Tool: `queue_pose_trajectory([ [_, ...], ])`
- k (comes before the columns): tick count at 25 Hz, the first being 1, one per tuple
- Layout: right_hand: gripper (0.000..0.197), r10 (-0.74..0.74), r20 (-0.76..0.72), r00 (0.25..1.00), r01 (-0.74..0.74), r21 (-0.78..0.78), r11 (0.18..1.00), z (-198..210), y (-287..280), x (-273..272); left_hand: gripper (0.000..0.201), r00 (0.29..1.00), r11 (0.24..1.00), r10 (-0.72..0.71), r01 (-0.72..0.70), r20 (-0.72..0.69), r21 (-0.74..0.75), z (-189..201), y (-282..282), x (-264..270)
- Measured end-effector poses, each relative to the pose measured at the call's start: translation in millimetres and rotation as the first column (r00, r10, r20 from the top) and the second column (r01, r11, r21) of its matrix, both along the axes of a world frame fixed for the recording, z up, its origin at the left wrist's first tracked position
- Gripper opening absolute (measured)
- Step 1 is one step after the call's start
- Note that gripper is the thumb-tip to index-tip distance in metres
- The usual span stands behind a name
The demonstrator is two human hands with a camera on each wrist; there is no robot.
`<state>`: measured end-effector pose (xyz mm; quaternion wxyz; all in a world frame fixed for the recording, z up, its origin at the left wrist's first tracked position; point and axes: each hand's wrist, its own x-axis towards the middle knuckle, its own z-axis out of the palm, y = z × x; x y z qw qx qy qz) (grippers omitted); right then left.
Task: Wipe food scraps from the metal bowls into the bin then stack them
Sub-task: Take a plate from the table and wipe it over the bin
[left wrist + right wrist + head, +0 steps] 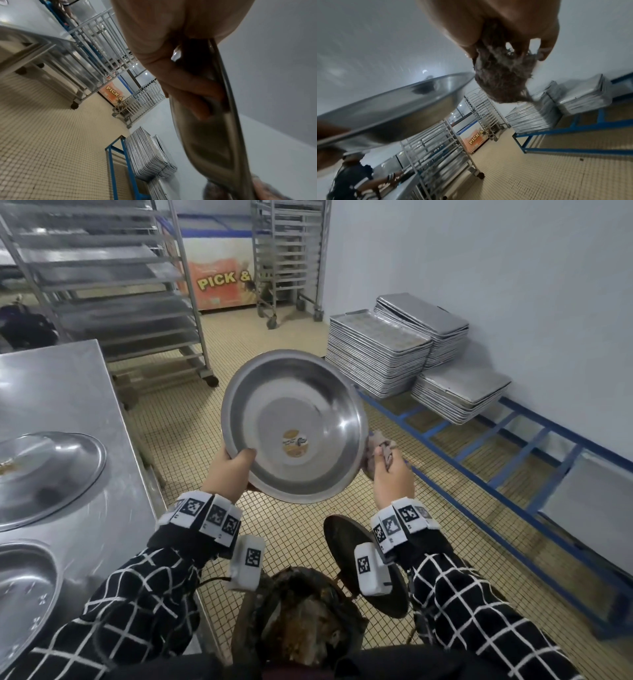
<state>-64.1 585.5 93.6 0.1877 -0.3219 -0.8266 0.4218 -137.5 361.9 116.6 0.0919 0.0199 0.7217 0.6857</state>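
Observation:
A wide metal bowl (294, 422) with a round sticker on its bottom is held up in the air, tilted toward me, above the bin (298, 618). My left hand (233, 470) grips its near rim, thumb inside. In the left wrist view the fingers (197, 94) curl round the bowl (214, 142) from behind. My right hand (390, 470) holds a dirty grey rag (380, 446) just beside the bowl's right rim. In the right wrist view the rag (501, 81) hangs bunched from the fingers, next to the bowl (393, 108). The bowl's inside looks clean.
A steel table (68, 392) at left carries two more metal bowls (44, 474), (20, 597). The bin's dark lid (352, 556) stands open beside it. Stacks of baking trays (394, 350) sit on a blue frame (513, 474) by the right wall. Tray racks (113, 285) stand behind.

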Motion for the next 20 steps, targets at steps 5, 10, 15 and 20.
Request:
queue_pose_trajectory([
  [5, 0.04, 0.374, -0.017, 0.927, -0.35, 0.321, 0.88, -12, -47, 13, 0.019, 0.999, 0.999, -0.018, 0.017, -0.029, -0.028, 0, -3, 4],
  [10, 0.058, 0.766, 0.274, 0.582, -0.778, 0.463, 0.425, -35, -81, 26, 0.027, 0.998, 0.999, -0.047, 0.047, -0.041, -0.009, 1, -5, 0],
  [15, 0.057, 0.511, 0.546, 0.665, -0.744, 0.547, 0.383, -36, -32, 14, 0.024, 0.997, 0.997, -0.073, 0.073, -0.021, -0.009, -2, -13, 5],
  [20, 0.049, 0.753, 0.155, 0.639, -0.759, 0.286, 0.585, -20, -81, 33, 0.024, 1.0, 0.997, -0.015, 0.017, -0.019, 0.07, -6, -9, 7],
])
